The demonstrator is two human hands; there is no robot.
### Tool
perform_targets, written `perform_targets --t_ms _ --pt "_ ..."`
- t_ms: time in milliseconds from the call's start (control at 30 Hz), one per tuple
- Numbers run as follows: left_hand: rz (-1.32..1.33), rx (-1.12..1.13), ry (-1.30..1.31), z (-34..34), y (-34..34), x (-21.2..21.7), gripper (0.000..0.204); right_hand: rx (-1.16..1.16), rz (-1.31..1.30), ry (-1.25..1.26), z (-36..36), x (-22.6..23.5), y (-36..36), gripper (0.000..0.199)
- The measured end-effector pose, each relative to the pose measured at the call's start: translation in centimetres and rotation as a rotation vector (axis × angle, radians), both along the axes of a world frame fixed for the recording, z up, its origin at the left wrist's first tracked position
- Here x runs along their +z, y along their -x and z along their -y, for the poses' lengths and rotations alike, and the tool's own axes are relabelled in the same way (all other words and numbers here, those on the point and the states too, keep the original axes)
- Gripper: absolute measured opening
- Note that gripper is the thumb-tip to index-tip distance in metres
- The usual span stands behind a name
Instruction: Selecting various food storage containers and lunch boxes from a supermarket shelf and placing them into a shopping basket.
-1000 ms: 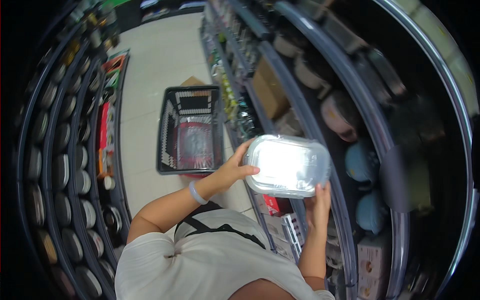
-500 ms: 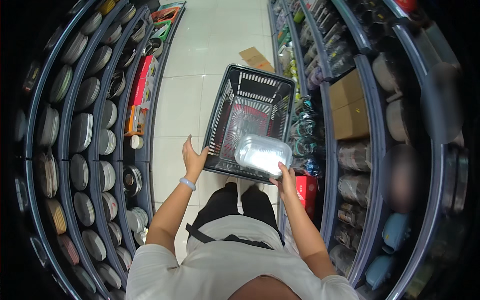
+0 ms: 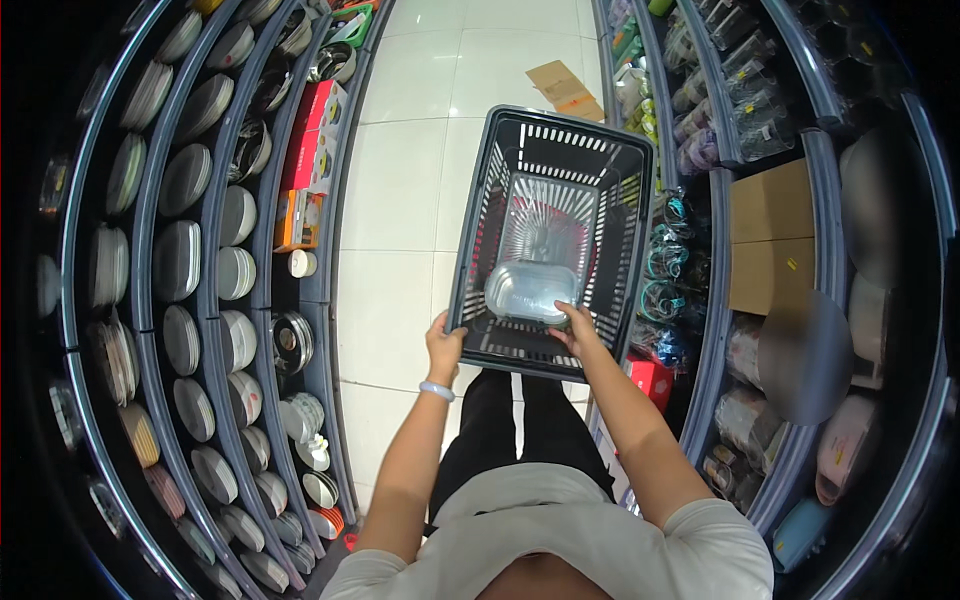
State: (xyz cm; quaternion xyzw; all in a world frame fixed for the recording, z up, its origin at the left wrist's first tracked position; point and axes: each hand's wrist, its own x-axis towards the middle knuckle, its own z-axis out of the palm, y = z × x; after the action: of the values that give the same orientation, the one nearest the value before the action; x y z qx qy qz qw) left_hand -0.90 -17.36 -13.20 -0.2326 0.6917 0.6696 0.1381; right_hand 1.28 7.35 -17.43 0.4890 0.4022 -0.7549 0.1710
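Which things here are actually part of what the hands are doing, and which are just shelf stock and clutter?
In use:
- clear lidded container, inside the basket
- dark shopping basket
- right hand on the container's edge
- left hand at the basket's near rim

Just around:
- plates and bowls on left shelves
- flattened cardboard on the floor
- cardboard box on right shelf

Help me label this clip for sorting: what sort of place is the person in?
Most likely a housewares shop aisle. Shelves of stacked plates and bowls line the left, packaged goods on shelves fill the right, and a dark plastic shopping basket sits on the tiled floor, taking a clear lidded container.
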Motion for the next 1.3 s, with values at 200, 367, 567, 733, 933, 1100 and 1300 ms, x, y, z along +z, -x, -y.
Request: perform_targets --t_ms 200,367,567,733,933,1100,1300 --pt "0.037 0.057 -0.023 -0.4 -0.6 -0.1 0.040 -0.064 0.044 0.205 -2.0 -4.9 -0.1 0.050" --pt "0.014 0.027 0.016 -1.9 0.2 0.1 0.032 -0.063 0.375 -0.032 -3.3 -10.7 -1.5 0.027" --pt "0.059 0.032 0.127 2.6 -1.4 -0.2 0.032 0.103 0.450 -0.193 3.0 -7.1 1.3 0.029" --pt "0.056 -0.207 0.108 -2.7 1.2 -0.4 0.033 0.211 0.387 -0.511 -4.1 -12.1 0.0 0.042" --pt "-0.102 -0.176 0.477 3.9 1.8 0.9 0.068 0.226 -0.074 -0.744 5.0 2.5 2.1 0.063" --pt "-0.203 -0.177 0.273 0.0 4.9 7.6 0.057 -0.071 -0.190 -0.397 1.7 11.8 -0.8 0.068" --pt "-0.309 -0.569 -0.237 -10.3 4.0 15.7 0.040 -0.434 -0.303 -0.346 0.2 17.8 -8.2 0.055"
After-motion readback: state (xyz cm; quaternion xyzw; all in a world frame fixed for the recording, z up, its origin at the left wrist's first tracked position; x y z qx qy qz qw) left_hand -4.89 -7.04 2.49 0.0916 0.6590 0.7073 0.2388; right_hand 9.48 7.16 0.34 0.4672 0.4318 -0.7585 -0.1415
